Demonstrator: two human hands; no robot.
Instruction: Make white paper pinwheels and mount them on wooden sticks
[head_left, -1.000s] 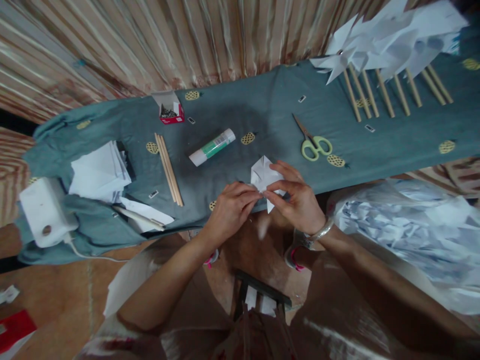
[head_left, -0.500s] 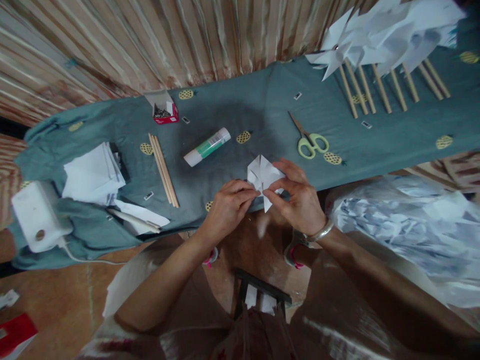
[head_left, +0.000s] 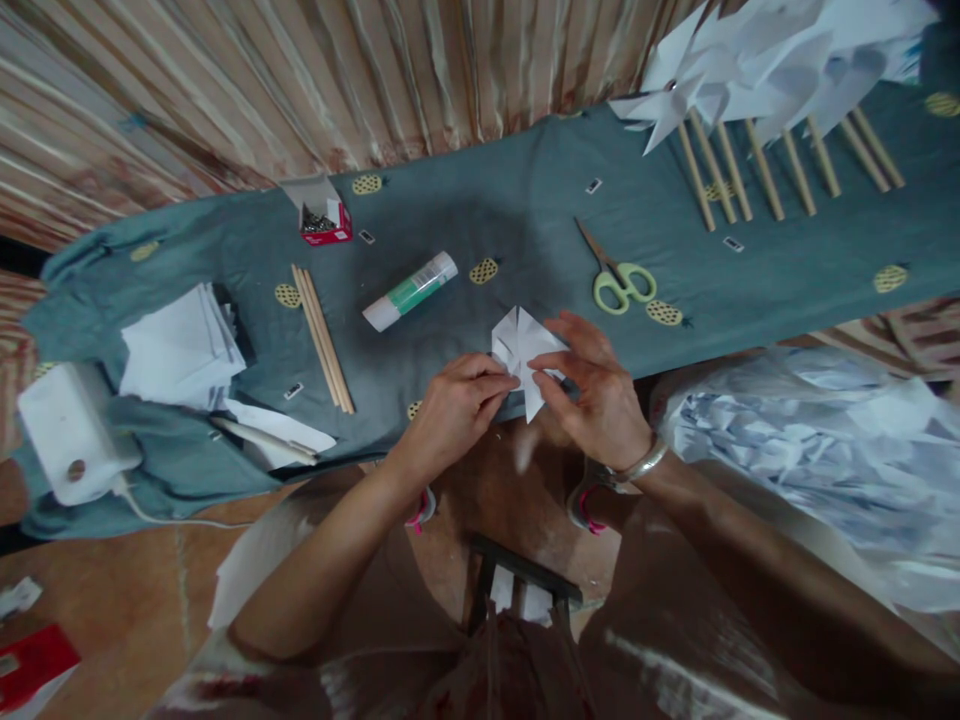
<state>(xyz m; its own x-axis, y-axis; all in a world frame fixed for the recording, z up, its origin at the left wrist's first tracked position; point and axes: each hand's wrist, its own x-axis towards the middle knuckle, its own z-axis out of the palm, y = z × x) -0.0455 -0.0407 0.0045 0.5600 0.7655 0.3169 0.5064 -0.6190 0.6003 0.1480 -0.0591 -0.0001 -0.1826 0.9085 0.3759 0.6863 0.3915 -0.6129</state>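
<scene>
A white paper pinwheel [head_left: 521,345], with cut blades partly folded toward its middle, is held over the table's near edge. My left hand [head_left: 461,400] pinches its lower left side near the middle, thumb against forefinger. At the right side is my right hand [head_left: 596,395], its thumb and forefinger a little apart beside the folded blades. Its other fingers lie by the upper right edge, and whether they touch the paper is hard to see. Beyond the hands lie a glue stick [head_left: 411,291] and green-handled scissors [head_left: 616,280].
Several finished pinwheels on sticks [head_left: 757,90] lie at the far right. To the left are wooden sticks [head_left: 322,340], a red box of metal pins [head_left: 325,222], stacked paper squares [head_left: 184,350], a pen [head_left: 266,440] and a white corded device [head_left: 79,435]. A plastic bag of paper pieces [head_left: 810,470] sits right.
My right thumb and forefinger have parted and drawn slightly back from the middle of the paper. My left hand keeps its pinch. The view has shifted slightly.
</scene>
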